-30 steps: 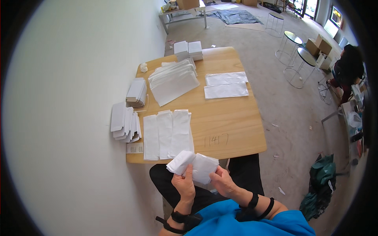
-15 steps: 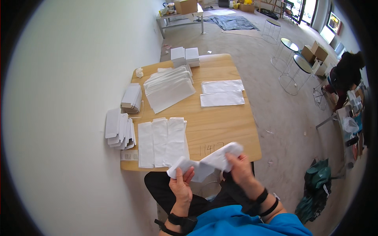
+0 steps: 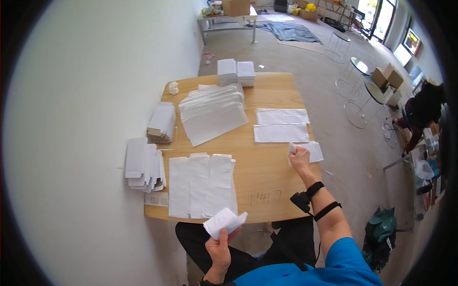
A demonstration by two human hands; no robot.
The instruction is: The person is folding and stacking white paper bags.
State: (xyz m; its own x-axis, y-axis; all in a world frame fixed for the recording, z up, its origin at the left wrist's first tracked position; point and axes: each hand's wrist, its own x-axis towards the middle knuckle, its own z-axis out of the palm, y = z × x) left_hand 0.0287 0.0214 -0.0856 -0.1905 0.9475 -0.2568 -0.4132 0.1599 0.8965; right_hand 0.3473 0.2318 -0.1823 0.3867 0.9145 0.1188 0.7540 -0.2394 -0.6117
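Just off the table's front edge, my left hand [image 3: 219,250] pinches a small bundle of folded white sheets [image 3: 222,220] between thumb and fingers. My right hand [image 3: 300,160] reaches out to the table's right edge, fingers closed on a folded white sheet [image 3: 314,150] that lies partly over that edge. Just beyond it lie two long folded white strips [image 3: 281,133] side by side. Several more white folded strips [image 3: 200,186] rest at the front left, close to my left hand. Whether the sheets are paper or thin cloth I cannot tell.
Loose white sheets [image 3: 214,117] are fanned out across the wooden table [image 3: 267,176]. White box stacks [image 3: 236,71] stand at its far edge, with flattened white cartons [image 3: 145,164] along the wall side. To the right are round stools [image 3: 374,90] and another person [image 3: 422,109].
My right hand has moved away from my left, forward and right to the table edge, with a folded white sheet. The left hand still holds its bundle. The view has shifted slightly.
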